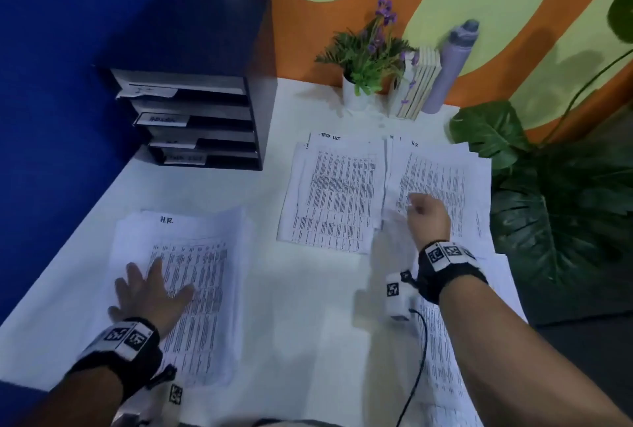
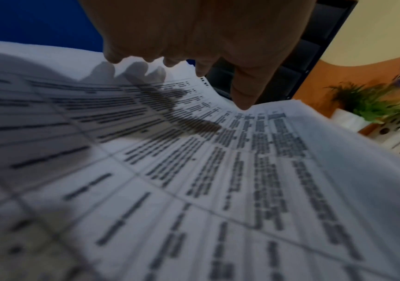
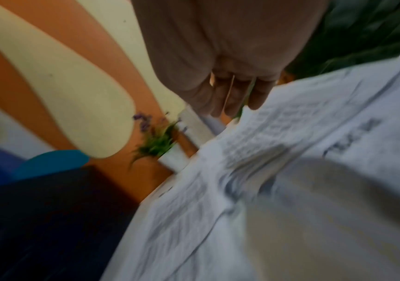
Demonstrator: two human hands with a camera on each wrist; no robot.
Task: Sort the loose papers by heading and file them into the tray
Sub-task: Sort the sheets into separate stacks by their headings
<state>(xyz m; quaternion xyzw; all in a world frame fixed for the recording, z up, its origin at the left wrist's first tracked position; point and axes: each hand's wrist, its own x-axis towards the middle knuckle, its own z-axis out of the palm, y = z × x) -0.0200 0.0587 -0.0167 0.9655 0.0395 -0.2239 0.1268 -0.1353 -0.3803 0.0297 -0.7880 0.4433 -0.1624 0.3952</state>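
A black tiered tray (image 1: 265, 118) with labelled slots stands at the back left of the white table. Near me on the left lies a stack headed "H.R." (image 1: 202, 289); my left hand (image 1: 154, 286) rests flat on it with fingers spread, and the thumb (image 2: 244, 102) touches the printed sheet (image 2: 194, 171). Further back lie a "TASK LIST" pile (image 1: 335, 193) and, to its right, another fanned "H.R." pile (image 1: 442, 183). My right hand (image 1: 426, 217) sits on that pile's left edge, fingers curled and pinching the rumpled top sheet (image 3: 290, 142). More printed sheets (image 1: 442, 358) lie under my right forearm.
Along the back wall stand a white pot of purple flowers (image 1: 370, 60), several upright books (image 1: 418, 84) and a lilac bottle (image 1: 448, 67). A large leafy plant (image 1: 555, 204) crowds the table's right edge. A black cable (image 1: 419, 358) hangs from my right wrist.
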